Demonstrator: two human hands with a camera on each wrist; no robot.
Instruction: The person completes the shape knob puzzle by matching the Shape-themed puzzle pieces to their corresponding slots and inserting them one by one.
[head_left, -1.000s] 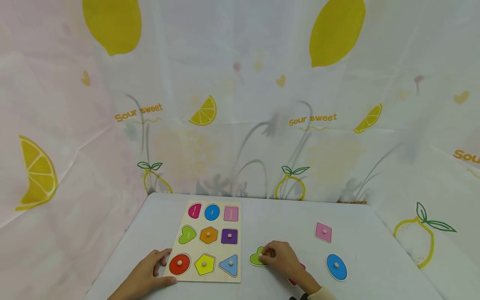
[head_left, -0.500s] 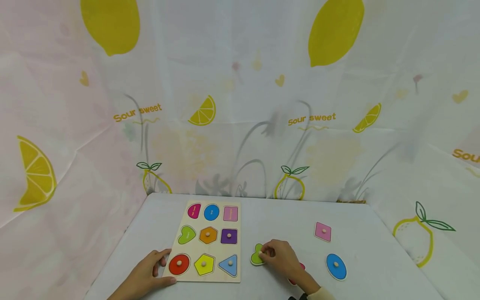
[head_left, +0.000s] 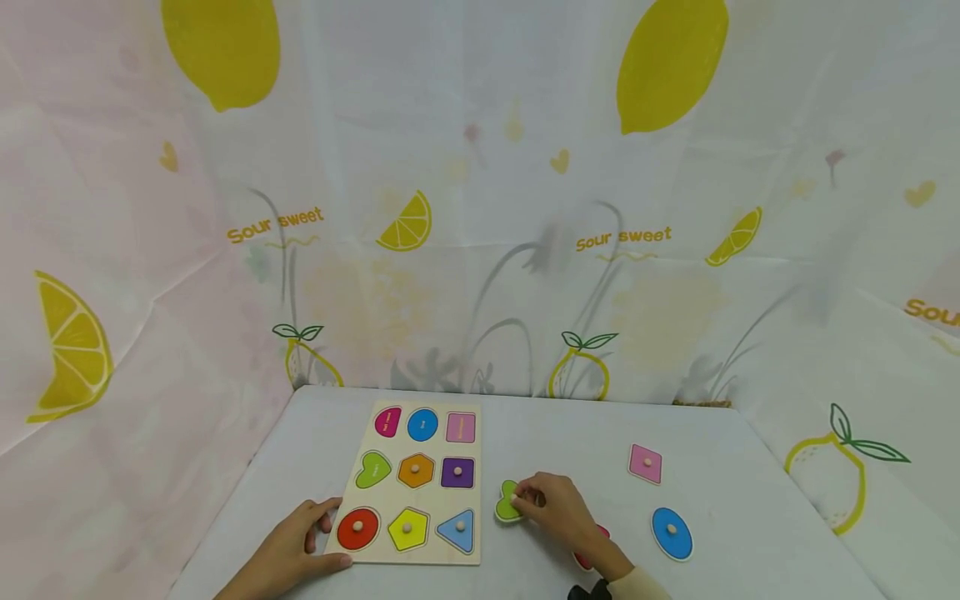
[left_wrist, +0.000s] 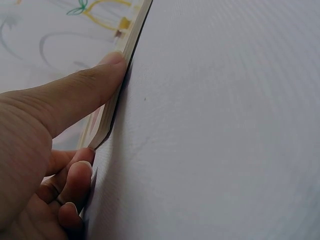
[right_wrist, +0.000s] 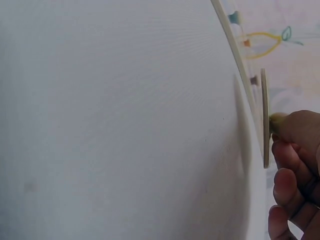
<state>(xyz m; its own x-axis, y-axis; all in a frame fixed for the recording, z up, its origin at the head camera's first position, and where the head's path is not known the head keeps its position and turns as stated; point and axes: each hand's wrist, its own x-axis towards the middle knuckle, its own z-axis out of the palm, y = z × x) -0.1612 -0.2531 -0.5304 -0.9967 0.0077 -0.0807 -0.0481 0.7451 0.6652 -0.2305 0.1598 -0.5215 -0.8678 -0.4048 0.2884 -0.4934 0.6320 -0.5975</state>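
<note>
My right hand [head_left: 558,510] pinches the small knob of a green heart puzzle piece [head_left: 506,508], just right of the wooden puzzle board [head_left: 384,493]. The right wrist view shows this heart piece [right_wrist: 265,95] edge-on and raised off the table. My left hand [head_left: 291,546] holds the board's near left corner, thumb along the front edge and fingers at the left side; the left wrist view shows the thumb against the board edge [left_wrist: 106,115]. Knobbed pieces fill the board's near row plus its orange hexagon and purple square places. The green heart recess [head_left: 373,470] shows no knob.
A pink diamond piece [head_left: 641,457] and a blue oval piece [head_left: 678,543] lie on the white table [head_left: 562,433] at right. A red-pink piece [head_left: 582,562] is partly hidden under my right forearm. Behind hangs a lemon-print cloth [head_left: 450,317].
My right hand has lifted the green heart piece, tilting it, and carried it slightly left and away from me. My left hand stays at the board's corner.
</note>
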